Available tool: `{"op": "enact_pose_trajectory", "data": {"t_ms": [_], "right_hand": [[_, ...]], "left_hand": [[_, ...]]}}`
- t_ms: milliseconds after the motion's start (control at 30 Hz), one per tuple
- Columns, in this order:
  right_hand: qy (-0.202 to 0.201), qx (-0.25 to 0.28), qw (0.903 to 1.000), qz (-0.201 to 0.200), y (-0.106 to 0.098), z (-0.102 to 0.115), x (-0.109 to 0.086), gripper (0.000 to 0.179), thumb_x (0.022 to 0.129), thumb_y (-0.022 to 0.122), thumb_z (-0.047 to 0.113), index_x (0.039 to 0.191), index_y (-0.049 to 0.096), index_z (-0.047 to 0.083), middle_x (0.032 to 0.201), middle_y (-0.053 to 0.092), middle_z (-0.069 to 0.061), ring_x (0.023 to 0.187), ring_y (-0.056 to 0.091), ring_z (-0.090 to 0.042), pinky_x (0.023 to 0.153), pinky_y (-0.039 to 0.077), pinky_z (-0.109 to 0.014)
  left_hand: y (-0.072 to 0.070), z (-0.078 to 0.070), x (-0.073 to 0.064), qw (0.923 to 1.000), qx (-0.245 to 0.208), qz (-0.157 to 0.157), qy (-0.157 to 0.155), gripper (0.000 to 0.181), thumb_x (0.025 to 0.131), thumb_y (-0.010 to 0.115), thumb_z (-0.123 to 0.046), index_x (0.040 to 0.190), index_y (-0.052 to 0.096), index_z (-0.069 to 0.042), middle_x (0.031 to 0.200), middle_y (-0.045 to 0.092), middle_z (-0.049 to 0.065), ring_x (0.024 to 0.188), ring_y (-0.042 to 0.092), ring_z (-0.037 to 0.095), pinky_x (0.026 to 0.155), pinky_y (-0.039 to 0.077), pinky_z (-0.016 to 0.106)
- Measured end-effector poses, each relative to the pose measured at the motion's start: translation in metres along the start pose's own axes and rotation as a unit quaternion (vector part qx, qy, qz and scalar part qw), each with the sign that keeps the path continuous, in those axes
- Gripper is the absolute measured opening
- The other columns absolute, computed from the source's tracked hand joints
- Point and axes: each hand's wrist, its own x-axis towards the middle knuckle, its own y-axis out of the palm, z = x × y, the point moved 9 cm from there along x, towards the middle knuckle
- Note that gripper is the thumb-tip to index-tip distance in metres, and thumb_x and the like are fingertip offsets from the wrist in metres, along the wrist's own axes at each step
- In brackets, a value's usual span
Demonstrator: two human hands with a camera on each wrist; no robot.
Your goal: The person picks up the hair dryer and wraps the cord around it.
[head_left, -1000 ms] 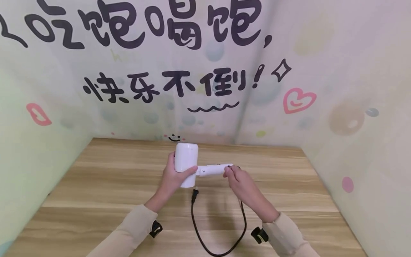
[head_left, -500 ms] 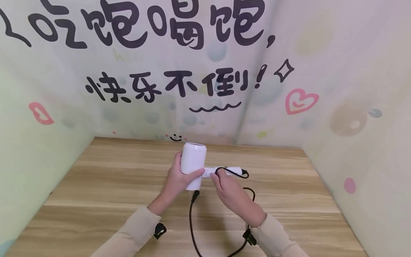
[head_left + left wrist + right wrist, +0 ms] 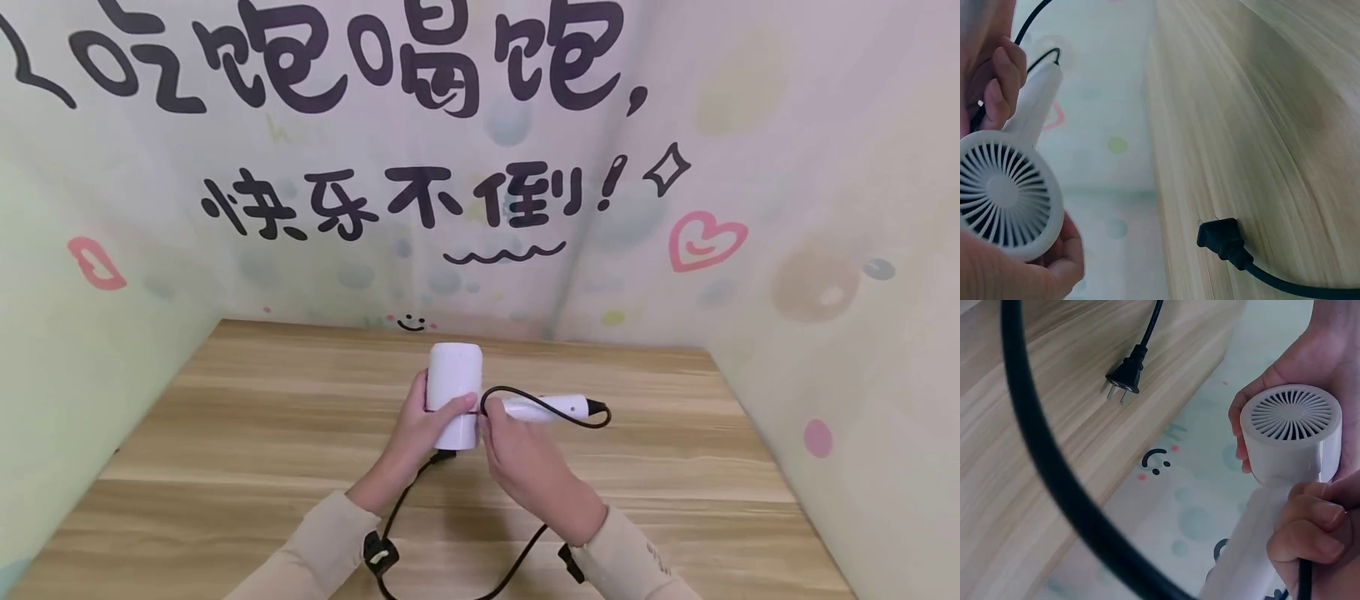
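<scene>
A white hair dryer (image 3: 453, 373) is held over the table, its round barrel upright and its handle (image 3: 1244, 547) pointing right in the head view. My left hand (image 3: 417, 433) grips the barrel, thumb across the front. The slatted intake grille (image 3: 1004, 191) faces the left wrist camera. Close to where handle meets barrel, my right hand (image 3: 531, 467) pinches the black power cord (image 3: 510, 388), its fingers curled. From the handle's tip the cord doubles back along the handle to those fingers, then hangs in a wide loop. Its two-pin plug (image 3: 1125, 374) lies on the wood.
The wood-grain table (image 3: 262, 400) is enclosed by printed fabric walls (image 3: 360, 275) at the back and both sides. Black camera straps (image 3: 381, 552) sit at the sleeve cuffs. A length of cord crosses close in front of the right wrist camera.
My right hand has moved left from the handle's tip to its base, carrying the cord back along the handle. The dryer has shifted slightly right, and the hanging cord loop has swung left.
</scene>
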Motion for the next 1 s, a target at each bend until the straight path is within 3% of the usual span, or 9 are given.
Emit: {"op": "enact_pose_trajectory", "data": {"t_ms": [267, 367, 467, 600, 667, 767, 867, 933, 1000], "right_hand": [[-0.049, -0.092, 0.9943, -0.023, -0.005, 0.012, -0.001, 0.020, 0.083, 0.060, 0.004, 0.097, 0.047, 0.007, 0.070, 0.059, -0.002, 0.047, 0.047, -0.013, 0.037, 0.029, -0.021], [-0.057, -0.110, 0.9921, -0.020, -0.004, 0.015, -0.003, 0.029, 0.075, 0.064, 0.002, 0.099, 0.050, 0.009, 0.075, 0.062, -0.001, 0.049, 0.048, -0.013, 0.037, 0.030, -0.021], [-0.078, -0.128, 0.9874, -0.053, -0.007, 0.020, -0.006, 0.031, 0.072, 0.066, 0.003, 0.099, 0.052, 0.009, 0.071, 0.060, 0.001, 0.048, 0.048, -0.011, 0.036, 0.030, -0.021], [-0.104, -0.126, 0.9785, -0.126, -0.015, 0.024, -0.012, 0.009, 0.089, 0.060, 0.017, 0.089, 0.053, 0.011, 0.057, 0.050, 0.005, 0.041, 0.040, -0.007, 0.034, 0.024, -0.019], [-0.106, -0.112, 0.9770, -0.147, -0.018, 0.024, -0.013, 0.020, 0.096, 0.050, 0.027, 0.082, 0.050, 0.012, 0.052, 0.044, 0.006, 0.039, 0.034, -0.005, 0.035, 0.021, -0.017], [-0.072, -0.057, 0.9883, -0.122, -0.016, 0.017, -0.013, 0.031, 0.097, 0.045, 0.034, 0.074, 0.049, 0.013, 0.048, 0.036, 0.008, 0.040, 0.031, -0.005, 0.037, 0.022, -0.019], [0.004, 0.038, 0.9984, -0.042, -0.006, 0.000, -0.011, 0.027, 0.093, 0.054, 0.034, 0.075, 0.054, 0.013, 0.050, 0.035, 0.009, 0.044, 0.033, -0.004, 0.040, 0.029, -0.020], [0.066, 0.114, 0.9913, 0.001, 0.001, -0.015, -0.012, 0.027, 0.091, 0.055, 0.038, 0.088, 0.058, 0.011, 0.051, 0.037, 0.010, 0.045, 0.034, -0.003, 0.042, 0.031, -0.020], [0.119, 0.191, 0.9739, 0.030, 0.008, -0.030, -0.013, 0.033, 0.089, 0.058, 0.039, 0.102, 0.058, 0.009, 0.052, 0.039, 0.010, 0.045, 0.033, -0.002, 0.042, 0.030, -0.019]], "left_hand": [[0.003, -0.006, -0.001, 0.9993, -0.033, 0.006, -0.018, 0.064, 0.080, 0.070, -0.021, 0.132, 0.034, -0.008, 0.118, 0.052, 0.015, 0.098, 0.056, 0.023, 0.080, 0.050, 0.034], [0.003, -0.009, 0.000, 0.9995, -0.024, 0.006, -0.018, 0.072, 0.077, 0.074, -0.020, 0.134, 0.032, -0.010, 0.118, 0.051, 0.015, 0.100, 0.056, 0.025, 0.081, 0.050, 0.035], [0.000, -0.010, 0.001, 0.9995, -0.025, -0.003, -0.017, 0.076, 0.074, 0.076, -0.016, 0.135, 0.031, -0.011, 0.117, 0.051, 0.015, 0.100, 0.055, 0.026, 0.080, 0.049, 0.035], [-0.004, -0.010, 0.002, 0.9991, -0.029, -0.030, -0.010, 0.075, 0.072, 0.077, -0.013, 0.133, 0.032, -0.010, 0.113, 0.052, 0.014, 0.095, 0.055, 0.023, 0.078, 0.049, 0.031], [-0.006, -0.010, 0.001, 0.9985, -0.036, -0.040, -0.009, 0.074, 0.072, 0.076, -0.012, 0.132, 0.032, -0.009, 0.112, 0.053, 0.014, 0.094, 0.055, 0.021, 0.077, 0.048, 0.029], [-0.005, -0.008, -0.001, 0.9976, -0.052, -0.043, -0.017, 0.072, 0.074, 0.074, -0.014, 0.132, 0.032, -0.009, 0.113, 0.052, 0.013, 0.093, 0.054, 0.020, 0.076, 0.048, 0.028], [-0.003, -0.005, -0.001, 0.9950, -0.087, -0.035, -0.036, 0.069, 0.076, 0.070, -0.015, 0.131, 0.030, -0.008, 0.113, 0.050, 0.013, 0.092, 0.055, 0.019, 0.074, 0.049, 0.028], [-0.003, -0.003, 0.001, 0.9925, -0.110, -0.027, -0.046, 0.067, 0.077, 0.068, -0.015, 0.131, 0.029, -0.008, 0.113, 0.049, 0.013, 0.090, 0.055, 0.018, 0.073, 0.049, 0.028], [-0.002, -0.001, 0.001, 0.9905, -0.125, -0.012, -0.056, 0.068, 0.077, 0.067, -0.015, 0.132, 0.028, -0.009, 0.114, 0.049, 0.013, 0.090, 0.056, 0.019, 0.074, 0.050, 0.029]]}}
